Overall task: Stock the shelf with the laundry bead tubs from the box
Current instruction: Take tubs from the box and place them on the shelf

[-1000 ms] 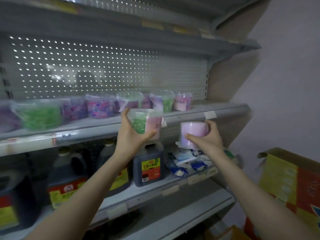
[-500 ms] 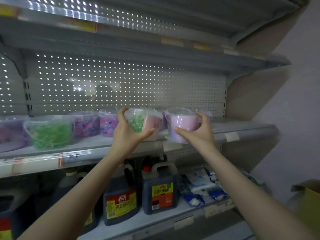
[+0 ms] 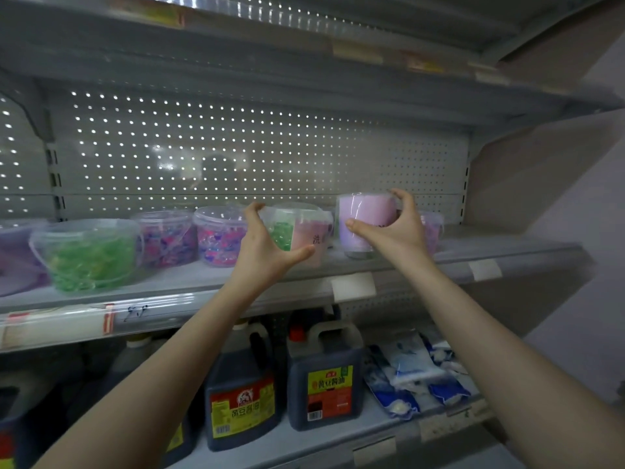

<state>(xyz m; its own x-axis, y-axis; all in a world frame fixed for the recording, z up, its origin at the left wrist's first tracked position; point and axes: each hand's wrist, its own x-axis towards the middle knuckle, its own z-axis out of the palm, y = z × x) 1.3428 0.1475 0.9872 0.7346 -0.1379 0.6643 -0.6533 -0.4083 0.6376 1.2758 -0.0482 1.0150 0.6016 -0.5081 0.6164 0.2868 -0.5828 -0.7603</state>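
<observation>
Several tubs (image 3: 216, 236) already shelved; left hand (image 3: 267, 248) gripping green tub (image 3: 297, 231), right hand (image 3: 392, 231) gripping pink tub (image 3: 367, 218), both unreleased; box unseen.

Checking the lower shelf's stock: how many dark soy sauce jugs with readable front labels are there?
2. One jug stands below the left hand, the other jug right beside it. Darker jugs further left are cut off or shadowed, so more may be hidden.

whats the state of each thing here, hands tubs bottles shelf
left hand: grip closed around green bead tub
green bead tub: lidded, upright, at the shelf
right hand: grip closed around purple tub
purple tub: upright, base at the shelf
large green tub: lidded, resting on shelf
pink bead tubs: lidded, standing in a row
shelf: partly stocked
soy sauce jugs: capped, upright below
</observation>
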